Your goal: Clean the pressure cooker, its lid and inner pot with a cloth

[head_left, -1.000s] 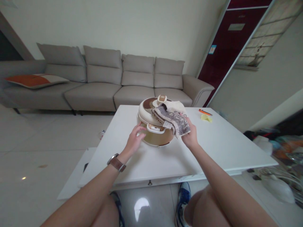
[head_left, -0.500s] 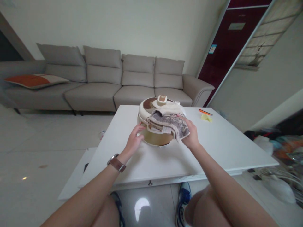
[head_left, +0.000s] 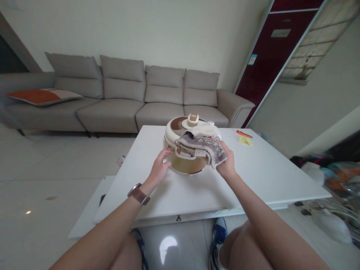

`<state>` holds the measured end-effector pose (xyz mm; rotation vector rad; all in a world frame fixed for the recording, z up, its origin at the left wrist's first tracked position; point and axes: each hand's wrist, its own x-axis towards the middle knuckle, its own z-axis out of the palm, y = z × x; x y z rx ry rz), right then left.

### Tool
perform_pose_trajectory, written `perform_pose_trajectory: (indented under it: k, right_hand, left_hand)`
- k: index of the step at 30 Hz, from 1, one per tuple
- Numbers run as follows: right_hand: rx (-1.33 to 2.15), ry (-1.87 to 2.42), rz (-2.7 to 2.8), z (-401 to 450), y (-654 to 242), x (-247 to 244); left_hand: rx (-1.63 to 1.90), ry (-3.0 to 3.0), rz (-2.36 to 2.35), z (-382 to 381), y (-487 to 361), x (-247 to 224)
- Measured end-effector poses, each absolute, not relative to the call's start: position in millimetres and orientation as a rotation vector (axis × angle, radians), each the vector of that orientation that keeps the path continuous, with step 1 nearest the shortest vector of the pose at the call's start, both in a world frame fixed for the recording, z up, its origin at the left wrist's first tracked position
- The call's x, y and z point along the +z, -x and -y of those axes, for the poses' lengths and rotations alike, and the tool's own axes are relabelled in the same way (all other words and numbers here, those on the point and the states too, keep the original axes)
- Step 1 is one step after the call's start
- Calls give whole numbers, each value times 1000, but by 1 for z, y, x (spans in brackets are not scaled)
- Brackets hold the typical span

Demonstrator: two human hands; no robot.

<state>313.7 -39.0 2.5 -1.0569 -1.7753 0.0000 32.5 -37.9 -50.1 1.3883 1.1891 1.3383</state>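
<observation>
A round cream and gold cooker (head_left: pixel 184 166) with a brown-topped lid stands on the white table (head_left: pixel 253 176). Over the right front of its lid lies a folded grey and white patterned cloth (head_left: pixel 201 144). My right hand (head_left: pixel 227 161) grips the cloth's right end, the thumb on top and some fingers hidden behind it. At the cooker's left side is my left hand (head_left: pixel 161 164), its fingers apart and the fingertips against the cooker's rim. It holds nothing.
An orange pen (head_left: pixel 244 134) and a crumpled yellow piece (head_left: pixel 245 141) lie at the table's back right. Behind the table stands a long grey sofa (head_left: pixel 112 112) with an orange cushion (head_left: pixel 42 96). Mixed items (head_left: pixel 341 172) are heaped at the far right.
The cloth's right end and my right hand have shifted very slightly to the right. My left hand stays at the cooker's side.
</observation>
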Motion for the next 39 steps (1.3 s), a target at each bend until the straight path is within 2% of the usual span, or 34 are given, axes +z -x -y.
perform_pose_trajectory:
  k: [4,11,18,29,39]
  right_hand:
    - [36,1091,1700,38,-319,-4]
    - [-39,933,1979,49,-311,5]
    - [159,996,1658,42,-315,1]
    - [146,1029,1672,40,-316,-5]
    - [-147,960,2016,57,-300,5]
  left_hand:
    - [1321,-1401,-1193,37,-32,-52]
    - [1357,-1435,-1203,36,-32,-53]
    - [1341,-1444,-1218,36,-32,-53]
    - [1334,-1404,-1207,37,-33,-53]
    - [1378,-1437,-1166,34,-32,-55]
